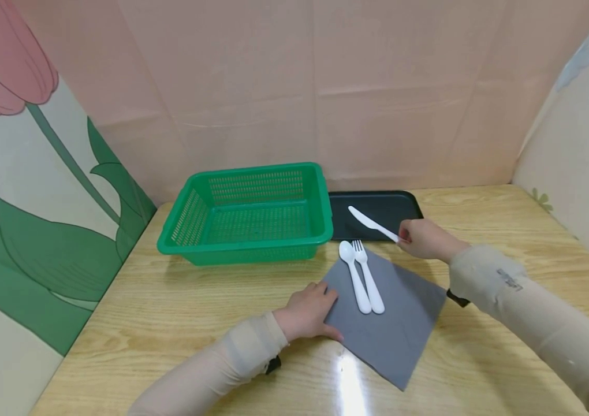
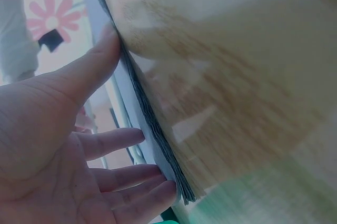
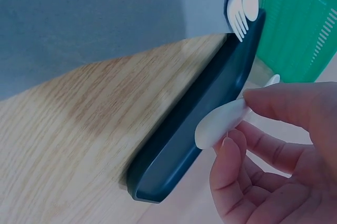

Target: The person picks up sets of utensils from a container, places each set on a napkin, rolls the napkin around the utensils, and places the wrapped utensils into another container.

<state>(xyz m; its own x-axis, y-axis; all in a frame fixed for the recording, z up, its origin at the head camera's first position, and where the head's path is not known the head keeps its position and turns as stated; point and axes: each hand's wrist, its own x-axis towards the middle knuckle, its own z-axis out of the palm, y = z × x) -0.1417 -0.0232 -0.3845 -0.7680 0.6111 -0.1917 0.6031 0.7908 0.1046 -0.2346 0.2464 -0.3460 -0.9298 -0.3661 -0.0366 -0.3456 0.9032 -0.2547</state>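
Note:
A white plastic knife [image 1: 369,222] is pinched by its handle end in my right hand [image 1: 424,238], above the near edge of a black tray [image 1: 398,203]. The right wrist view shows the knife's handle [image 3: 221,124] between thumb and fingers. On a grey napkin [image 1: 403,323], a white spoon [image 1: 355,277] and a white fork [image 1: 369,278] lie side by side, their heads toward the tray. At the napkin's left edge rests my left hand [image 1: 309,312], fingers spread. In the left wrist view, its thumb and fingertips touch the layered edge of the napkin [image 2: 150,113].
An open green plastic basket [image 1: 253,249] stands at the back left, beside the tray. Wooden table [image 1: 138,323] surface extends around these things. A pinkish cloth wall [image 1: 315,86] closes off the back, with printed panels on both sides.

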